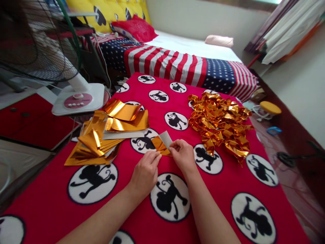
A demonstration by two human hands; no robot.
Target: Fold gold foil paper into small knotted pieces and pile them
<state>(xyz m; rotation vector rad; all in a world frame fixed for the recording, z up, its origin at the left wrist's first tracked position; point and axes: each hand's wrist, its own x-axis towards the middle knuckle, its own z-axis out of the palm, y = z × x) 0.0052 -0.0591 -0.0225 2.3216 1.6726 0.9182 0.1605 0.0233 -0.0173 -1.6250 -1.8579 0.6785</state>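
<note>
A small sheet of gold foil paper [160,145] lies on the red cloth between my hands, partly folded so that its grey back shows at the upper right. My left hand [148,169] pinches its lower left edge with the fingertips. At its right side, my right hand [183,154] grips the folded grey part between thumb and fingers. To the left, flat gold sheets [101,142] are stacked loosely, a few with grey undersides showing. A heap of folded gold foil pieces [220,118] sits on the right.
The red cloth [213,203] with black monkey figures in white circles covers the table. At the left stands a fan with a white base [88,98]. Behind the table is a bed with a striped and starred cover [165,64]. A yellow stool [270,107] is at the right.
</note>
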